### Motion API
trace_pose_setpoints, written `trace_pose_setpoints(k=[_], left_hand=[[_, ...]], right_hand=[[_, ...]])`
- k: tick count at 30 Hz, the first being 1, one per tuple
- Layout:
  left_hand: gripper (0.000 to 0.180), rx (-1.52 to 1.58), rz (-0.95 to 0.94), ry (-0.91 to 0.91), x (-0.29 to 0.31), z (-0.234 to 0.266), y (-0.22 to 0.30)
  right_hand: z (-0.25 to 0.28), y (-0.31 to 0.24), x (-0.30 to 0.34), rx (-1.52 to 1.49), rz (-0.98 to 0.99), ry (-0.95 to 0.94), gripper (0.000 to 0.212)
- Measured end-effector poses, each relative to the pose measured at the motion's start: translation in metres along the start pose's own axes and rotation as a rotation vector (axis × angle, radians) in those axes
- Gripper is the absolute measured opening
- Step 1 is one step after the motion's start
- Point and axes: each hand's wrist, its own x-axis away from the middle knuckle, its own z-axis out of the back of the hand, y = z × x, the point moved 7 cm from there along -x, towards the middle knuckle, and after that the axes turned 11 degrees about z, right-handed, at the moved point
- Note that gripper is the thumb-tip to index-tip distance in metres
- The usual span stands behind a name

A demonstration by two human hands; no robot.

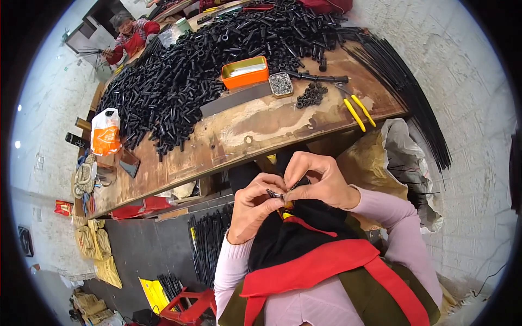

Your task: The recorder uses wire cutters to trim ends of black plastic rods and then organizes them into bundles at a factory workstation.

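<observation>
The left hand (251,209) pinches a small black part (275,194) between thumb and forefinger. The right hand (321,182) meets it from the right, its thumb and forefinger bent together at the part's near end; the part is mostly covered, so its exact shape is hard to make out. Both sets of fingertips nearly touch, in front of the near edge of the wooden table (234,138).

Straight beyond the fingers, on the table, stand an orange rectangular tin (244,81) and, just right of it, a square dish of small metal pieces (281,85). To the right of that dish lies a cluster of small black rings (311,95); farther right of the fingers are yellow-handled pliers (359,111). A wide heap of black tubular parts (174,92) spreads beyond and left of the fingers. Well to their left stands a white-and-orange plastic bag (106,133), and long black rods (405,81) hang over the table's right end.
</observation>
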Motion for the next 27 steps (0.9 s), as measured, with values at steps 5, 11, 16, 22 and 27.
trace_pose_setpoints(k=[5, 11, 16, 22, 27], left_hand=[[0.011, 0.005, 0.005, 0.197, -0.015, 0.011, -0.005], [0.007, -0.001, 0.059, 0.101, -0.036, 0.003, -0.006], [0.013, -0.058, 0.145, 0.019, -0.047, -0.005, -0.012], [0.014, -0.048, 0.180, 0.027, -0.051, -0.001, -0.013], [0.016, -0.038, 0.178, 0.046, -0.051, 0.001, -0.015]], right_hand=[[0.028, 0.013, -0.012, -0.083, -0.088, 0.087, 0.022], [0.162, 0.029, -0.014, 1.149, -0.021, 0.332, 0.020], [0.171, 0.047, -0.028, 1.487, 0.010, 0.316, 0.027], [0.168, 0.052, -0.034, 1.526, 0.061, 0.317, 0.027], [0.159, 0.036, -0.027, 1.368, 0.006, 0.296, 0.027]])
